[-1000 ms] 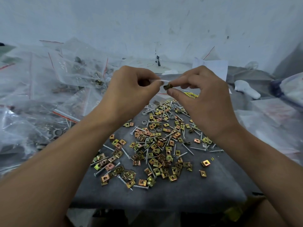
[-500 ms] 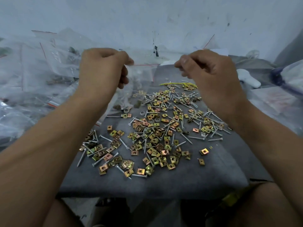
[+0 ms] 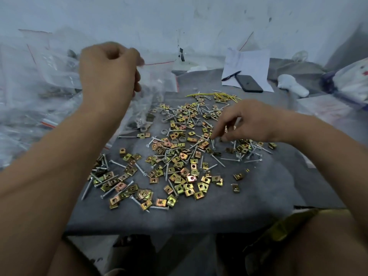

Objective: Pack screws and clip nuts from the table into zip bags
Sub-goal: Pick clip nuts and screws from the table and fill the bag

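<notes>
While left hand stays raised, pinching bag top alone, right hand has let go, dropped onto pile. Right fingers loosely spread, fingertip touching screws; no pinch seen. Clip nuts scattered below both hands. Phone beyond right hand.

Brass-coloured square clip nuts and long silver screws lie scattered over the grey cloth-covered desk. Thin yellow wires lie beyond the right grip. Clear zip bags pile beside the left grip.
</notes>
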`<state>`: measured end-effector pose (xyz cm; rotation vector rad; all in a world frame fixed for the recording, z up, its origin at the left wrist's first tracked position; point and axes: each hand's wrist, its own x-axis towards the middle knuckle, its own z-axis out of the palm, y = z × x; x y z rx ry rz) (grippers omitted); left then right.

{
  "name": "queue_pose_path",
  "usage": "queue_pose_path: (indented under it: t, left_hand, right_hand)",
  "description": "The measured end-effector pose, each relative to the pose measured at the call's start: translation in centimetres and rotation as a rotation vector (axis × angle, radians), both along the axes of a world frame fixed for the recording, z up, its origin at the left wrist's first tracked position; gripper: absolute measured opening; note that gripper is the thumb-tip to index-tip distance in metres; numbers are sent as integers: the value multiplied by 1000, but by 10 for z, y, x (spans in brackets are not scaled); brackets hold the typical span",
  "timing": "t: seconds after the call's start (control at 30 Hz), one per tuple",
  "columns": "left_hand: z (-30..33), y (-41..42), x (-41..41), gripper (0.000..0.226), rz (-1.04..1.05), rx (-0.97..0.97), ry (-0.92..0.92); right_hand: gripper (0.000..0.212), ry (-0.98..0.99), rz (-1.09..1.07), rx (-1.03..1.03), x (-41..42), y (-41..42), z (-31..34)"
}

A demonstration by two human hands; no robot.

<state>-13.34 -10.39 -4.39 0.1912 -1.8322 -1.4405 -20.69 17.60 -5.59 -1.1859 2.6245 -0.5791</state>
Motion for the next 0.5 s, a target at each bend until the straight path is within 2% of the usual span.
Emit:
queue_pose_path:
  t: [0.13,0.27,0.5]
  left_hand:
    - [-5,2,-3,17,-5,-15,-88]
    - [-4,2,-2,17,-52,-86,-85]
    - [-5,1,-2,18,-53,-88,-114]
  right_hand:
    - [33,46,22,88,-4,-6,-8]
    - [26,90,4,66,-8,-8,-11]
    - [12,395,110,199,-11,-21,-13]
